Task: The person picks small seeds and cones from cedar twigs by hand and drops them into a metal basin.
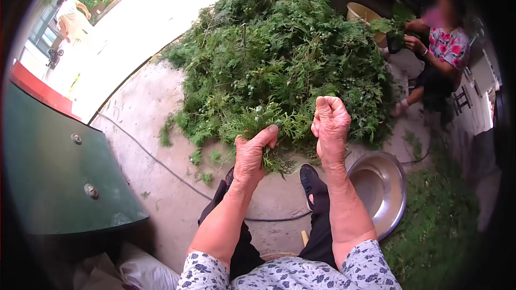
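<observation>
A leafy arborvitae sprig (248, 121) with pale green cones is gripped in my left hand (252, 153), its thumb pressed over the stems. To the right, my right hand (331, 126) is raised with the fingers curled in and the thumb against them. What those fingers hold, if anything, is hidden. Beyond both hands rises a large heap of cut arborvitae branches (285, 53), dotted with cones. Below my right forearm, a shiny metal basin (379, 188) rests on the floor.
A co-worker (443, 48) sits at the right, handling greenery beside a yellowish basin (361, 13). A dark cable (161, 162) crosses the concrete floor. A green metal door (64, 166) stands at the left. Loose green sprigs (435, 225) cover the lower right. Another person (72, 19) is outside.
</observation>
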A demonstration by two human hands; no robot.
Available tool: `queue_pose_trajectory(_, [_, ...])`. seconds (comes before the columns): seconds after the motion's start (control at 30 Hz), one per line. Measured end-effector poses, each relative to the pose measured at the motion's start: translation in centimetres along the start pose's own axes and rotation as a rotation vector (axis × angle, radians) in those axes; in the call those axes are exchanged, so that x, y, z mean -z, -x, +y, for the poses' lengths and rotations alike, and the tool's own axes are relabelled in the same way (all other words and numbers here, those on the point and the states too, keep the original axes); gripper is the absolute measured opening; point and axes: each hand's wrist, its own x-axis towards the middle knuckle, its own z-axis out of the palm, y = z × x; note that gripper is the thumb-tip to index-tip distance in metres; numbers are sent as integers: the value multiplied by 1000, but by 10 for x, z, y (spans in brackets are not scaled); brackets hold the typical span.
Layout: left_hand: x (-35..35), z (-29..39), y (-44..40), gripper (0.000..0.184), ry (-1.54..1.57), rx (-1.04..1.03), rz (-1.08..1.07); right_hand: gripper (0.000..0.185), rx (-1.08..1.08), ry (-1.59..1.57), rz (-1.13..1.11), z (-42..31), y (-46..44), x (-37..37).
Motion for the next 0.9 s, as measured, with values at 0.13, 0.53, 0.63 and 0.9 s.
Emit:
queue_pose_trajectory(0.13, [2, -3, -4, 9, -20, -22, 18, 17, -316, -367, -256, -16, 8, -8])
queue_pose_trajectory(0.53, [6, 0, 0, 8, -59, -72, -76, 17, -192, 43, -458, -6, 28, -23])
queue_pose_trajectory(0.63, [8, 2, 0, 9, -33, -30, -91, 17, -594, -380, -460, -6, 20, -12])
queue_pose_trajectory(0.9, [8, 3, 2, 12, -196, -41, -162, 23, -485, -403, -283, -16, 12, -5])
